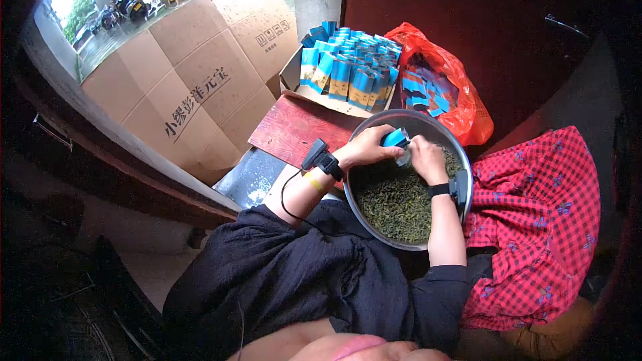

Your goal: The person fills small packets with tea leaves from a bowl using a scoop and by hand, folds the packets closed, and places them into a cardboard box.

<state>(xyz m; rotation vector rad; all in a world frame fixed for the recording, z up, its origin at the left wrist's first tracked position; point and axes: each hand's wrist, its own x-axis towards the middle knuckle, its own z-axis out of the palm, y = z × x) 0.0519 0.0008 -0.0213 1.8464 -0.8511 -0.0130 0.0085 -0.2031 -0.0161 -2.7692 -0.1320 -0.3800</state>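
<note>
Two hands meet over the metal basin (433, 131), and from where I stand the work looks well under way but far from finished. The left hand (364, 147) has its grip closed around one blue packet (394, 137), holding it tilted above the dark green leaves (394, 207) that cover the basin's bottom. The right hand (428, 159) is curled at the packet's near end, beside a bit of clear, whitish film; whether that grip pinches the film or only presses by it, I can't tell. Just beyond the basin, a low open carton (342, 105) is crowded with blue-and-tan packets (351, 73), most standing upright in rows; I'd take those for the finished share, though I can't see inside them. To the right of it, a red plastic bag (475, 117) gapes open on more blue pieces (428, 93) lying flat and loose, which I'd guess are waiting their turn. There are plenty of leaves in the basin, so I judge a good deal is left to do. The packet in hand seems midway: it isn't yet among the others, and its closing looks to be the step now.
</note>
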